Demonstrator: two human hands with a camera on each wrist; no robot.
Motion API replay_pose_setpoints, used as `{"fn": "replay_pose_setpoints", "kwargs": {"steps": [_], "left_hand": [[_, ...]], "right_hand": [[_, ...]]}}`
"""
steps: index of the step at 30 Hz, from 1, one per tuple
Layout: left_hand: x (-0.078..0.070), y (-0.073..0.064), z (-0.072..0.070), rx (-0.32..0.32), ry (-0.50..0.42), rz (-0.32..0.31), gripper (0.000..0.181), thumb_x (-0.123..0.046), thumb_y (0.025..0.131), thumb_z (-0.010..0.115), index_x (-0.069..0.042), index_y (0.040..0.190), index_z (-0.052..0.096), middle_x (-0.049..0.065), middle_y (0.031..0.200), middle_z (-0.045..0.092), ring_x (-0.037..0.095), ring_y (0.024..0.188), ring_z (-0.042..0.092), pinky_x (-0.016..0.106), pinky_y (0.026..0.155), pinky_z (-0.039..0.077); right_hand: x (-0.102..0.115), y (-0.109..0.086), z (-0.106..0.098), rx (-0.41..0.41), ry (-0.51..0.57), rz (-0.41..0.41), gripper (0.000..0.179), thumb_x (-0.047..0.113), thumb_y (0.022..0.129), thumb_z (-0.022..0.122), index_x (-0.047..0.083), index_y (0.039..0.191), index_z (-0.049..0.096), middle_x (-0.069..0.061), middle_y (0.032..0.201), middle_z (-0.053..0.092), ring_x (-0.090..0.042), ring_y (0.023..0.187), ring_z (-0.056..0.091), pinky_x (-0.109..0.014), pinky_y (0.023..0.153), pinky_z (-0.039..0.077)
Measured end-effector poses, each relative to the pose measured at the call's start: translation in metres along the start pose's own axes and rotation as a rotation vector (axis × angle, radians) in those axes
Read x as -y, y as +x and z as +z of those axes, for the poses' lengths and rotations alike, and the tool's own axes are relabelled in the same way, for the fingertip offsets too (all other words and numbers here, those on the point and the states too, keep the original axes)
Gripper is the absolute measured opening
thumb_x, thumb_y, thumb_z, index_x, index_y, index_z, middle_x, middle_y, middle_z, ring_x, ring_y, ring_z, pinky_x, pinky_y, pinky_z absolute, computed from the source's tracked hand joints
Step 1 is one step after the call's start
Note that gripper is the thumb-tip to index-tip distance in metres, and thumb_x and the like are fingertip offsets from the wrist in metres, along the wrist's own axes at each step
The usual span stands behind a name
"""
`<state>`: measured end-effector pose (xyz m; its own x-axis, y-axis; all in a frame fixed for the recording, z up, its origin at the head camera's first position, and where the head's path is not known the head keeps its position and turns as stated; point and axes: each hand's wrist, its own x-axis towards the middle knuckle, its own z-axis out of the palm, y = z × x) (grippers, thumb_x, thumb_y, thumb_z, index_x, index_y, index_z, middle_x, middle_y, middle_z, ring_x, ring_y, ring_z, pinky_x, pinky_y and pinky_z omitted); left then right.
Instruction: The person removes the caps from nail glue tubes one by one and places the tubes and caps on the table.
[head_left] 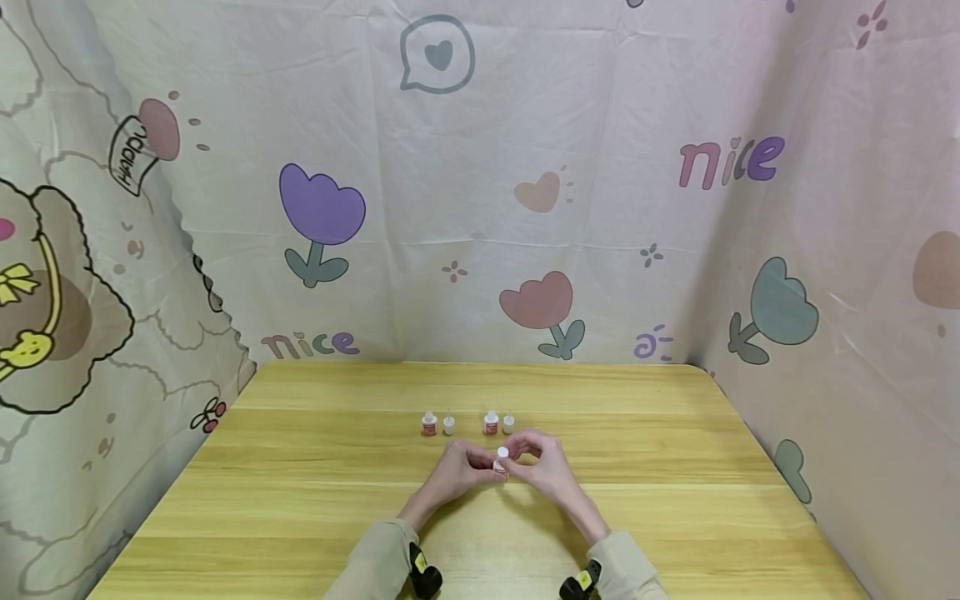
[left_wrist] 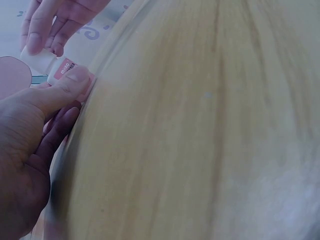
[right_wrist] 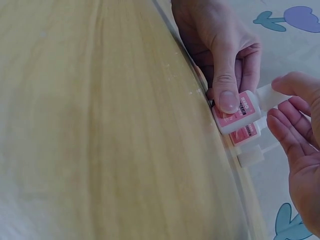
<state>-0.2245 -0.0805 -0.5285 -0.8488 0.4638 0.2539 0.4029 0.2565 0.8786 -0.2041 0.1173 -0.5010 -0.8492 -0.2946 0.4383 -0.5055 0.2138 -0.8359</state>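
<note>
A small white bottle [right_wrist: 245, 116] with a pink label is held in the left hand [head_left: 454, 471], its thumb pressed on the label. On top of the bottle sits a white cap [right_wrist: 268, 96], which the right hand [head_left: 547, 468] pinches between thumb and fingers. In the left wrist view the cap [left_wrist: 37, 61] meets the bottle neck, and the bottle [left_wrist: 61, 70] leans. Whether the cap is tight or loose cannot be seen. Both hands meet over the middle of the table.
Beyond the hands stand two similar bottles, a left one [head_left: 430, 425] and a right one [head_left: 491, 423]. Next to each is a white cap with a thin upright stem, the left cap [head_left: 448, 426] and the right cap [head_left: 508, 424]. A printed cloth [head_left: 450, 167] hangs behind the wooden table [head_left: 337, 450].
</note>
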Motion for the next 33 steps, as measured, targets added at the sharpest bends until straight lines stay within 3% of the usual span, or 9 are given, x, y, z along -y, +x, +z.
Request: {"fn": "replay_pose_setpoints", "kwargs": {"steps": [3,12,23,28,33], "left_hand": [[-0.0009,-0.0001,-0.0005,0.003,0.002,-0.003,0.015,-0.015,0.083,0.083,-0.007,0.095,0.081,0.010,0.088,0.080,0.000,0.070,0.069,0.017,0.063,0.054],[-0.0012,-0.0001,-0.0002,0.005,0.014,-0.012,0.014,-0.015,0.083,0.083,-0.008,0.095,0.081,0.009,0.088,0.080,-0.001,0.070,0.068,0.017,0.064,0.054],[-0.0010,0.0001,-0.0003,0.003,0.002,0.001,0.017,-0.015,0.082,0.083,-0.008,0.097,0.081,0.010,0.090,0.080,0.002,0.072,0.070,0.018,0.065,0.055],[-0.0026,0.0003,-0.0007,0.003,0.007,-0.007,0.016,-0.015,0.082,0.084,-0.009,0.097,0.081,0.009,0.089,0.080,0.000,0.071,0.069,0.017,0.064,0.054],[-0.0026,0.0005,-0.0010,0.005,0.008,-0.008,0.015,-0.015,0.082,0.083,-0.008,0.095,0.081,0.010,0.088,0.080,-0.001,0.070,0.068,0.018,0.064,0.054]], "right_hand": [[-0.0083,0.0001,-0.0005,0.014,0.005,0.009,0.013,0.003,0.084,0.079,0.005,0.095,0.072,-0.015,0.092,0.074,-0.004,0.081,0.066,-0.030,0.084,0.058],[-0.0093,-0.0011,-0.0003,0.025,0.024,-0.010,0.017,-0.002,0.083,0.077,0.001,0.099,0.071,-0.018,0.096,0.073,-0.010,0.084,0.068,-0.034,0.087,0.059],[-0.0101,0.0007,0.0029,-0.011,-0.031,0.008,0.018,-0.006,0.079,0.080,-0.004,0.094,0.069,-0.023,0.088,0.071,-0.011,0.075,0.065,-0.041,0.076,0.059],[-0.0103,0.0004,0.0012,-0.003,-0.015,0.003,0.017,0.001,0.081,0.081,0.003,0.096,0.072,-0.016,0.092,0.073,-0.011,0.079,0.067,-0.035,0.081,0.059],[-0.0098,0.0002,0.0014,0.014,-0.011,-0.005,0.017,-0.003,0.083,0.078,-0.001,0.098,0.071,-0.019,0.095,0.072,-0.014,0.082,0.068,-0.037,0.085,0.059]]}}
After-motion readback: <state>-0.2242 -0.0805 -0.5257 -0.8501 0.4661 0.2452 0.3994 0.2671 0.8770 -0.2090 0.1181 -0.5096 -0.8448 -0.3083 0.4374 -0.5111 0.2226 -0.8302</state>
